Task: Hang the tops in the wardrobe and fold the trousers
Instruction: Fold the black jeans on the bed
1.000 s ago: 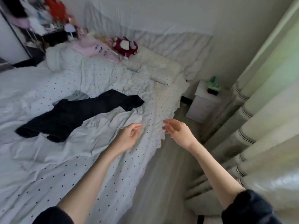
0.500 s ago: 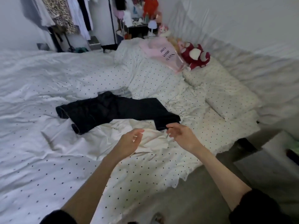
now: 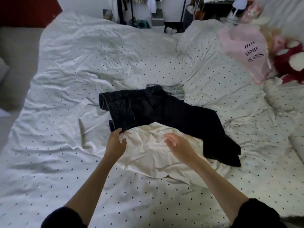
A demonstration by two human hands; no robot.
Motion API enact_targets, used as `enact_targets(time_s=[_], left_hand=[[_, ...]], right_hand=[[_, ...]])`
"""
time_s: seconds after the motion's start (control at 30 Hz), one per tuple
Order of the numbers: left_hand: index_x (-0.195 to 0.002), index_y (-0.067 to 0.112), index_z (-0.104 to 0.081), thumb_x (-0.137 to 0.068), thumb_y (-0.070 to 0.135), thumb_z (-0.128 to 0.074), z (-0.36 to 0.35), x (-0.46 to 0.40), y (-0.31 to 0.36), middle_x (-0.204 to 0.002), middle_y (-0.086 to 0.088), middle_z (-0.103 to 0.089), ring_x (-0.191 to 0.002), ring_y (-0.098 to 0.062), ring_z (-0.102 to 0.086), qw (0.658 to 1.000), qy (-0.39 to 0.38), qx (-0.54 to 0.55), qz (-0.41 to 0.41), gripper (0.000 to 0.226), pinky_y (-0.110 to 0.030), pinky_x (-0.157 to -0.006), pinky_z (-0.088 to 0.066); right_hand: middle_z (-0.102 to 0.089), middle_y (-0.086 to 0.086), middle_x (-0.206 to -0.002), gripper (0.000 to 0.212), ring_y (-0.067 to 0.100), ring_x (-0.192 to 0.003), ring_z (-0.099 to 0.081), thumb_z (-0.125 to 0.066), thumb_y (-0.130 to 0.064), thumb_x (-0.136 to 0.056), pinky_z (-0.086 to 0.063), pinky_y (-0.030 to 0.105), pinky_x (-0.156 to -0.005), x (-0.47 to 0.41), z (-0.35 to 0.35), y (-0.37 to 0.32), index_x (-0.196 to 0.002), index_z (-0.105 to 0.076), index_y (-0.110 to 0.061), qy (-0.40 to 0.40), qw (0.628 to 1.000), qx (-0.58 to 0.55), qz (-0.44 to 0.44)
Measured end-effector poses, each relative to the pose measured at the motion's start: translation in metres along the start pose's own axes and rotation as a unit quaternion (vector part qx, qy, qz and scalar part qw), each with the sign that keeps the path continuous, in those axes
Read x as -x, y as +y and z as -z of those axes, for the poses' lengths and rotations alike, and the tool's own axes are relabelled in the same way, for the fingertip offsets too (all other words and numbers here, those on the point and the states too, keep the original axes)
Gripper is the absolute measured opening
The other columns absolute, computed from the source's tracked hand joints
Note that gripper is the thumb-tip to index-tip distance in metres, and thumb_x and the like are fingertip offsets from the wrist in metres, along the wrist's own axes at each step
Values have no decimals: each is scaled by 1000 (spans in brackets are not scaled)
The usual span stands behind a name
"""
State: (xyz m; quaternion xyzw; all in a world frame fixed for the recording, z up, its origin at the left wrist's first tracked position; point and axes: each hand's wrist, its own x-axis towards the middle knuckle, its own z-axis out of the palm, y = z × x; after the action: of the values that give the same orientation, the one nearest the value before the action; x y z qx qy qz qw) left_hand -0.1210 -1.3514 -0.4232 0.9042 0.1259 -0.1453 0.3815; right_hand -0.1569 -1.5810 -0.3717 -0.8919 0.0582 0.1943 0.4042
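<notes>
Dark trousers (image 3: 164,112) lie crumpled across the middle of the dotted bed (image 3: 74,71), one leg running toward the right. Under their near side lies a plain white garment (image 3: 153,153). A grey piece of cloth (image 3: 176,91) peeks out behind the trousers. My left hand (image 3: 115,143) reaches to the trousers' near left edge; its fingertips touch the dark cloth and the thumb stands apart. My right hand (image 3: 178,145) hovers over the white garment with relaxed, spread fingers, holding nothing.
A pink bag with lettering (image 3: 245,51) and a red and white plush toy (image 3: 289,63) lie at the bed's upper right by the pillows. A clothes rack with hanging garments (image 3: 153,5) stands beyond the bed. Floor shows at the left (image 3: 14,63).
The view has swung left over the bed. My left hand has moved forward to the trousers' near left edge. My right hand has left the trouser leg end and now hovers over the white garment.
</notes>
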Motion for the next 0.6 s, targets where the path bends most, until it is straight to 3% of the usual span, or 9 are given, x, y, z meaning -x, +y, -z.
enact_targets(time_s=[0.13, 0.3, 0.37, 0.43, 0.6], left_hand=[[-140, 0, -34, -90, 10, -56, -2, -60, -27, -134, -23, -45, -125, -35, -38, 996, 28, 23, 80, 55, -34, -99, -31], [-121, -2, -54, -89, 17, -61, -10, -102, -37, -116, -22, -56, -117, -30, -44, 990, 45, 25, 131, 38, -30, -87, -37], [-100, -3, -65, -87, 13, -62, -11, -105, -31, -97, -18, -64, -97, -28, -56, 988, 85, 36, 121, 21, -22, -71, -37], [-92, -1, -67, -87, 13, -63, -8, -103, -20, -81, -7, -63, -78, -20, -57, 986, 116, 55, 103, 16, -10, -59, -32], [-87, 11, -68, -86, 20, -65, 3, -95, 28, -69, 14, -60, -60, 7, -55, 983, 122, 132, 32, 10, 3, -58, -35]], right_hand=[[-61, -2, -124, 33, 12, -114, -56, -41, -23, -99, -39, 17, -88, -55, -30, 3, -130, -51, -19, -41, 999, 3, -5], [-61, -4, -120, 33, 8, -112, -55, -44, -21, -97, -39, 15, -89, -103, -58, -4, -129, -51, -19, -67, 998, 0, 8], [-59, -3, -123, 35, 9, -115, -53, -47, -20, -95, -40, 18, -92, -114, -66, -9, -130, -50, -18, -78, 997, -4, 10], [-54, -2, -131, 42, 9, -121, -49, -50, -21, -94, -38, 20, -98, -123, -72, -12, -135, -46, -19, -89, 996, 4, 20], [-28, -5, -151, 76, 10, -137, -28, -64, -30, -87, -30, 28, -110, -137, -63, -23, -149, -21, -21, -67, 994, 41, 78]])
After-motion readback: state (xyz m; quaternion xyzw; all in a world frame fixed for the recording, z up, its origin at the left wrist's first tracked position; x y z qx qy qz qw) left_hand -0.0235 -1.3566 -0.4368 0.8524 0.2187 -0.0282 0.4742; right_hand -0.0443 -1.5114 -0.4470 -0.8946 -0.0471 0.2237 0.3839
